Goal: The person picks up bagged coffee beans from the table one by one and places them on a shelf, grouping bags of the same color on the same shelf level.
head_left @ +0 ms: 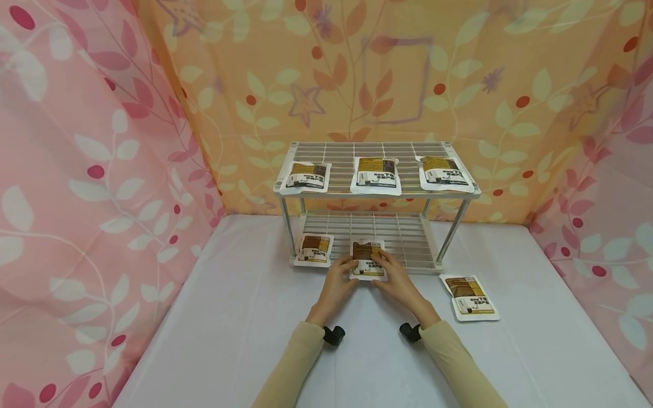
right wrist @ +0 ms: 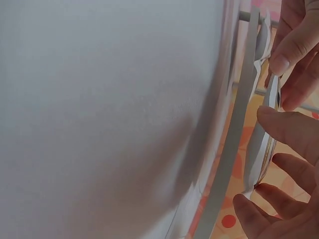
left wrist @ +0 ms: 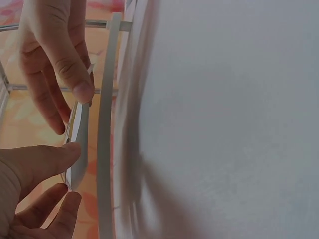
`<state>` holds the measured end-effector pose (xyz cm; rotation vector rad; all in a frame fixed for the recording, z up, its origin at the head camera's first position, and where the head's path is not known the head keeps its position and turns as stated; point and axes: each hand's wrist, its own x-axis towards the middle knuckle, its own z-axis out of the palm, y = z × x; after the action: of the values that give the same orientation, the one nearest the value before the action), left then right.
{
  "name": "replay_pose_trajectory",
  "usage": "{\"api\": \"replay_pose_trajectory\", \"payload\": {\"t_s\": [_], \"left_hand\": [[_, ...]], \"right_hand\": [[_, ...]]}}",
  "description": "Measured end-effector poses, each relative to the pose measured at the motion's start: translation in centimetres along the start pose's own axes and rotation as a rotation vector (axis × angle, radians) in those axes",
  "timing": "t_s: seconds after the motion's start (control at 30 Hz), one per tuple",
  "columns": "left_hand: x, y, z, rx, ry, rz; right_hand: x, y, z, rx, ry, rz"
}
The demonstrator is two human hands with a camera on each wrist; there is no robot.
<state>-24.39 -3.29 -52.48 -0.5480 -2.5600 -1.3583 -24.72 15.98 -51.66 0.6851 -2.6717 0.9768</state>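
- A white cloth-covered table point(head_left: 245, 340) is seen under everything, closed in by pink and orange leaf-patterned curtains point(head_left: 76, 170).
- A white two-tier wire rack point(head_left: 461, 218) is stood at the back of the table; three white-edged brown and yellow flat pouches point(head_left: 377, 174) are laid in a row on its upper shelf.
- On the lower shelf, a brown-fronted flat pouch point(head_left: 314, 249) is laid at the left end, and one loose yellow-fronted pouch point(head_left: 470, 297) is left on the table just right of the rack.
- The middle brown-and-white flat packet point(head_left: 367, 258) is held at the front edge of the lower shelf, half over the rim, just beside the left-end pouch but apart from it.
- The packet is pinched at its left side by the left hand point(head_left: 340, 279), thumb on one face and fingers on the other, as the left wrist view shows.
- Its right side is pinched in the same way by the right hand point(head_left: 397, 276).
- For this step to be done well, it is judged that the packet should be kept flat and level, lifted just clear of the front rail, slid in squarely with even spacing to its neighbour, and released only once its weight is borne by the wires.
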Motion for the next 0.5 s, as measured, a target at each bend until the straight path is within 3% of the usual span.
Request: {"api": "replay_pose_trajectory", "payload": {"t_s": [0.2, 0.5], "left_hand": [[0.7, -0.6, -0.1, 0.001, 0.03, 0.042], [1.5, -1.1, 0.3, -0.003, 0.06, 0.023]], "right_hand": [[1.3, 0.2, 0.3, 0.013, -0.016, 0.0], [2.5, 1.1, 0.9, 0.024, -0.046, 0.035]]}}
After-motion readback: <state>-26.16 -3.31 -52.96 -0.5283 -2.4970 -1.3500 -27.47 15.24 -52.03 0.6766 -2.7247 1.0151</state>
